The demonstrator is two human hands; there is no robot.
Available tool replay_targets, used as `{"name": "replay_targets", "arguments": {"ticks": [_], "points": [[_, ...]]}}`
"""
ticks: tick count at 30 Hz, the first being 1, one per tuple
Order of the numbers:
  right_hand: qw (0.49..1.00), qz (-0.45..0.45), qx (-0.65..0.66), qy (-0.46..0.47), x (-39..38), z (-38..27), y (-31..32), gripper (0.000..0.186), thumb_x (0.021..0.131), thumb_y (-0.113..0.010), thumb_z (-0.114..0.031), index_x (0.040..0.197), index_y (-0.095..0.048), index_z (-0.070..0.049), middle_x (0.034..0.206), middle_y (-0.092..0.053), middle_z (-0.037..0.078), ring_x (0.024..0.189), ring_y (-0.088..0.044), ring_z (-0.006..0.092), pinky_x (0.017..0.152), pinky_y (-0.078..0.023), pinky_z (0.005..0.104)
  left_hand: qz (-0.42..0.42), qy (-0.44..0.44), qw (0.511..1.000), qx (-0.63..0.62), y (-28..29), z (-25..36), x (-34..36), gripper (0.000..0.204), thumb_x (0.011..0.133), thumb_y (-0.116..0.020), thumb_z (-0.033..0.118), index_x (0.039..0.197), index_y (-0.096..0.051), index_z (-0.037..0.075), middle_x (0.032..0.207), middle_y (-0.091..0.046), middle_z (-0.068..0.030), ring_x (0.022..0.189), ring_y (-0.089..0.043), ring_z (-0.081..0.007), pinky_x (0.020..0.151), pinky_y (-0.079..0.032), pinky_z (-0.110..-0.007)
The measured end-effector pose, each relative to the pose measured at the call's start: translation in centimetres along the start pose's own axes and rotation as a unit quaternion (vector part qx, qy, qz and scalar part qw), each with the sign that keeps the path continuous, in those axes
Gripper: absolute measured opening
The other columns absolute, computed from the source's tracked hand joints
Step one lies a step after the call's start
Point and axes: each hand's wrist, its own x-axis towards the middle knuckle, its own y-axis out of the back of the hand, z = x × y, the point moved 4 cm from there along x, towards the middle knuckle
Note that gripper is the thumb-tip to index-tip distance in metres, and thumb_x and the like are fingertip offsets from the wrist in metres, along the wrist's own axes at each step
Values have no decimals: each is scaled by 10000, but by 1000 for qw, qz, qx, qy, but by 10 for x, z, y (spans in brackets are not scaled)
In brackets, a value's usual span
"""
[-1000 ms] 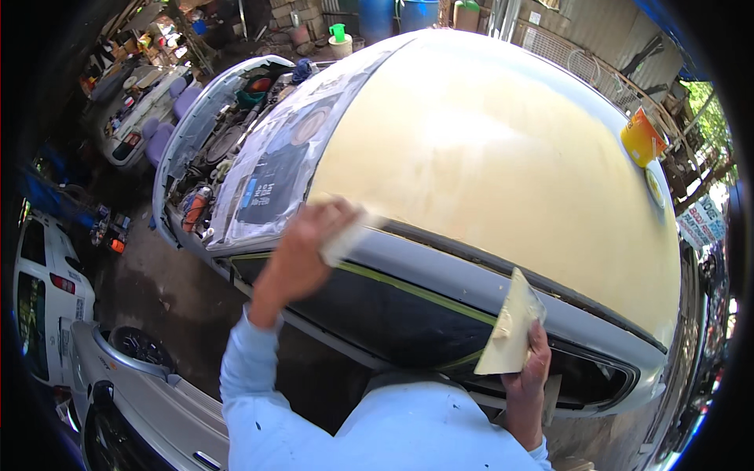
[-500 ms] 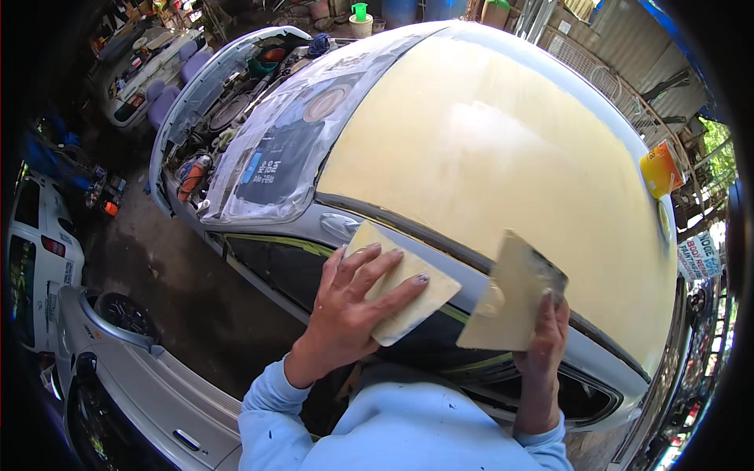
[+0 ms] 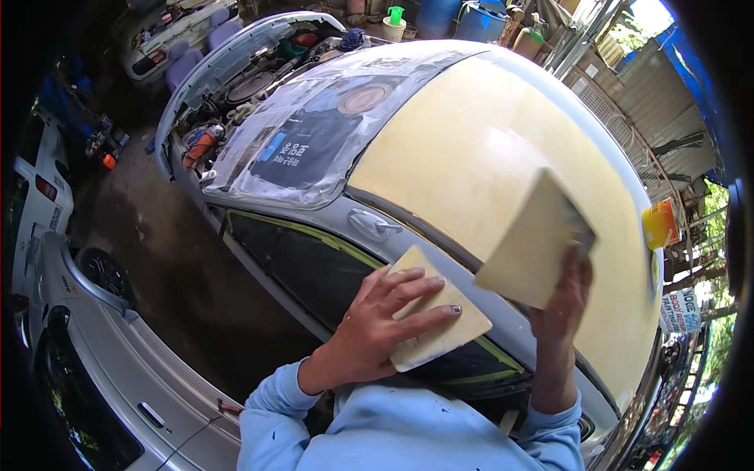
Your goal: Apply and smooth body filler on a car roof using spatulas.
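My left hand [image 3: 373, 322] has its fingers over a cream square pad or spreader [image 3: 452, 330], low beside the masked dark side window [image 3: 283, 251] of a car. My right hand [image 3: 561, 306] grips a cream square plate [image 3: 526, 243] with a darker corner, slightly blurred and raised in front of the yellowish car roof [image 3: 463, 141]. Paper and plastic masking [image 3: 314, 125] covers the windscreen left of the roof.
An open engine bay [image 3: 243, 78] lies beyond the windscreen. A yellow bucket [image 3: 658, 224] is at the roof's right edge. Silver [image 3: 173, 392] and white [image 3: 43, 188] vehicles are on the left. Blue barrels [image 3: 440, 16] stand behind.
My left hand has come right and toward my right hand, its pad now clearly visible. My right hand has raised the plate higher and rightward. The view has shifted.
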Motion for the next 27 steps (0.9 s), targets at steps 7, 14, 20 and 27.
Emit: {"name": "replay_targets", "arguments": {"ticks": [7, 14, 20, 27], "points": [[954, -130, 136, -235, 1, 20, -54, 404, 1076, -492, -317, 1342, -496, -12, 1212, -648, 118, 1040, -695, 226, 845, -600, 392, 83, 18, 995, 54, 11, -29, -7, 731, 727, -830, 491, 1383, -626, 240, 1432, -529, -143, 1306, -499, -386, 1081, -348, -621], [978, -181, -95, -43, 36, -2, -58, 371, 1101, -440, -298, 1253, -600, 1, 1044, -671, 71, 901, -628, 130, 783, -517, 277, 139, 68, 980, 125, 52, -57, -12, 755, 702, -855, 322, 1405, -603, 215, 1416, -538, -143, 1307, -496, -389, 1080, -334, -600], [902, -224, -349, 121, 36, -8, -88, 295, 1096, -446, -205, 1137, -609, 37, 810, -549, 5, 755, -426, 92, 672, -395, 269, 28, 108, 966, 233, 31, -44, 25, 716, 725, -811, 248, 1407, -594, 220, 1417, -538, -124, 1292, -499, -379, 1055, -352, -630], [958, -106, -254, 76, 56, -15, -67, 276, 1092, -461, -207, 1148, -626, 7, 967, -614, 63, 816, -540, 143, 760, -471, 314, -41, 20, 978, 201, 6, -23, 30, 729, 685, -840, 328, 1376, -615, 265, 1391, -548, -73, 1274, -510, -343, 1004, -352, -719]]}}
